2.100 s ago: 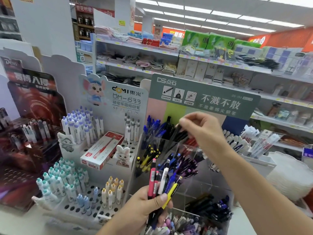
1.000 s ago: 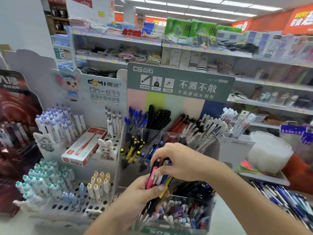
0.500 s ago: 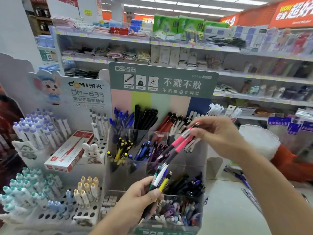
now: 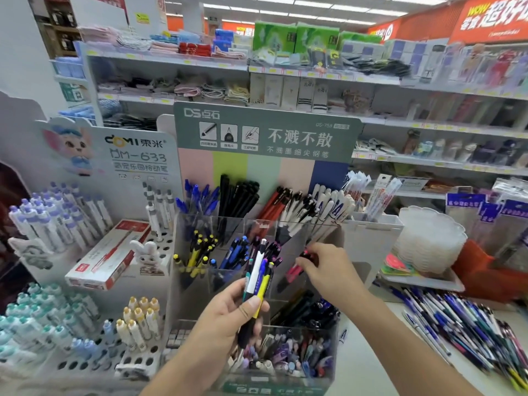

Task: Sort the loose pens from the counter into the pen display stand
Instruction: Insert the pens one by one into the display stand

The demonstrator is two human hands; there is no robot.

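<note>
The right hand (image 4: 325,270) is pinching two pink-barrelled pens (image 4: 294,271) and lowering them into the right-hand middle compartment of the clear acrylic tiered pen display stand (image 4: 337,332); half a second ago they were still lifted above it. The left hand (image 4: 228,315) is gripping a thinner fan of mixed white, yellow and blue pens (image 4: 258,281). Beyond, a loose heap of pens (image 4: 468,330) is lying on the white counter (image 4: 371,364), so I'd judge plenty of sorting remains.

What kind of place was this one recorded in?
Most likely a shop's stationery section: a branded pen display stand with sorted pens, stocked retail shelves with price tags behind, and loose pens heaped on the counter.
</note>
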